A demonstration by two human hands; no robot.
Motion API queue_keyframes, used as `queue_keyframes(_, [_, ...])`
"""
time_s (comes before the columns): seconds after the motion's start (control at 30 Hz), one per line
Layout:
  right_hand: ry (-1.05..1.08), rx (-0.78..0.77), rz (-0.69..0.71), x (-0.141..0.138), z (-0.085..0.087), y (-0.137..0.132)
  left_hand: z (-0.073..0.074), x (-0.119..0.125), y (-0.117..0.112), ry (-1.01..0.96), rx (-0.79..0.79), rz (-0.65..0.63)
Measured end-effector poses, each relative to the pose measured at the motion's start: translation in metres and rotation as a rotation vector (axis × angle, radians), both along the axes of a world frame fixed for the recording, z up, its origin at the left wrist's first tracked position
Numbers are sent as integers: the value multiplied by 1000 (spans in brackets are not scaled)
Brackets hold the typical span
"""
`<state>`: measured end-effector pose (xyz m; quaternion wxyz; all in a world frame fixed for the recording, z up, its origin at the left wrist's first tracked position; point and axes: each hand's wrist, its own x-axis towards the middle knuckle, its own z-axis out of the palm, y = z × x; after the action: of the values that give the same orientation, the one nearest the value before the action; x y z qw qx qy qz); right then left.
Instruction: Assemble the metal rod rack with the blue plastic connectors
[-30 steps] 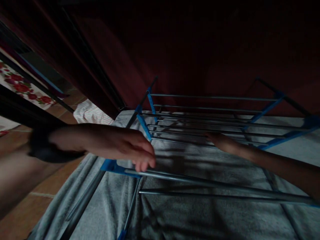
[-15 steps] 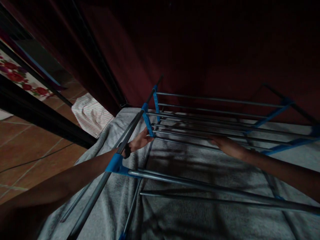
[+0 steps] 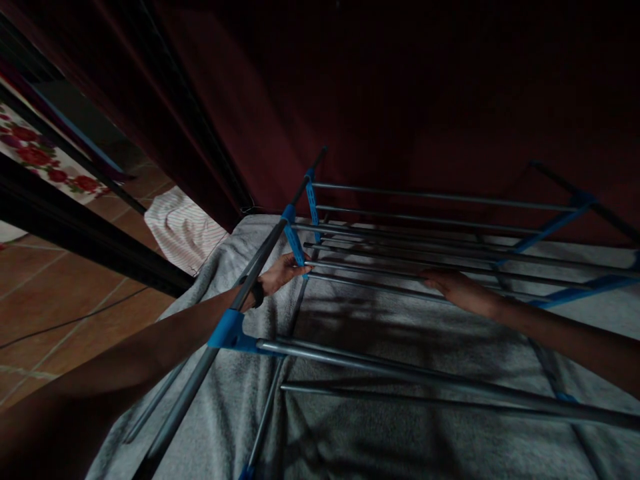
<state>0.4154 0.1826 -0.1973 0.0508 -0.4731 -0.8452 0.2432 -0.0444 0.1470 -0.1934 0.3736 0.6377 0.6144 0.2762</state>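
A metal drying rack (image 3: 400,373) with grey rods and blue plastic joints stands in dim light, and a grey towel (image 3: 380,320) hangs beneath its rods. My left hand (image 3: 283,271) reaches under the rack's left side bar to the towel's far left edge, by a blue joint; its fingers look closed there. My right hand (image 3: 453,283) lies further right on the same far edge under the rods, fingers curled onto the cloth. A dark band sits on my left wrist.
A white striped cloth (image 3: 183,227) lies on the terracotta tile floor (image 3: 65,300) to the left. Dark red curtains or walls fill the background. A dark bar and a floral-printed fabric (image 3: 45,163) are at the far left.
My left hand moved from the near front rod forward under the side bar to the towel's far left edge. The right hand stayed in place. The view shifted slightly.
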Motion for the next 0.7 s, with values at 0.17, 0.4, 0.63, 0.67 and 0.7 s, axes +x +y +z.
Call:
queue_keyframes(0.17, [-36,-23,-18,-2,4,-3,1,1,0,-150,-22,-7])
queue_keyframes(0.4, [-37,27,29,-2,8,-4,7,4,-2,-250,-81,37])
queue_keyframes(0.63, [-28,55,56,1,4,0,14,2,-2,-328,-121,13])
queue_keyframes(0.67, [-29,51,67,1,4,0,16,2,-2,-331,-123,9])
queue_keyframes(0.7, [-33,47,76,1,5,0,16,2,-2,-333,-126,6])
